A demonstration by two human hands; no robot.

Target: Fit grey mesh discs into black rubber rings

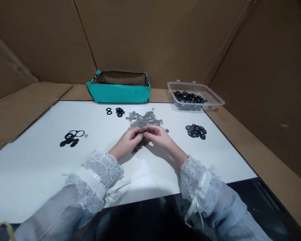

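Observation:
My left hand (128, 140) and my right hand (158, 135) meet over the middle of the white board, with their thumbs and fingers pinched together. A small piece between the fingertips is mostly hidden, and its kind cannot be made out. Just beyond and partly under the fingers spreads a heap of small grey discs (146, 118). Some dark pieces (137, 147) show below the left hand. To the right lies a pile of black rings with grey discs in them (196, 131). Loose black rings (119, 111) lie behind the left hand.
At the back stand a teal box (119, 93) with dark pieces inside and a clear plastic container (217, 98) holding black rings. Black discs and thin rings (71, 138) lie at left on the white board (35, 170). Cardboard walls (150, 40) enclose the back and sides.

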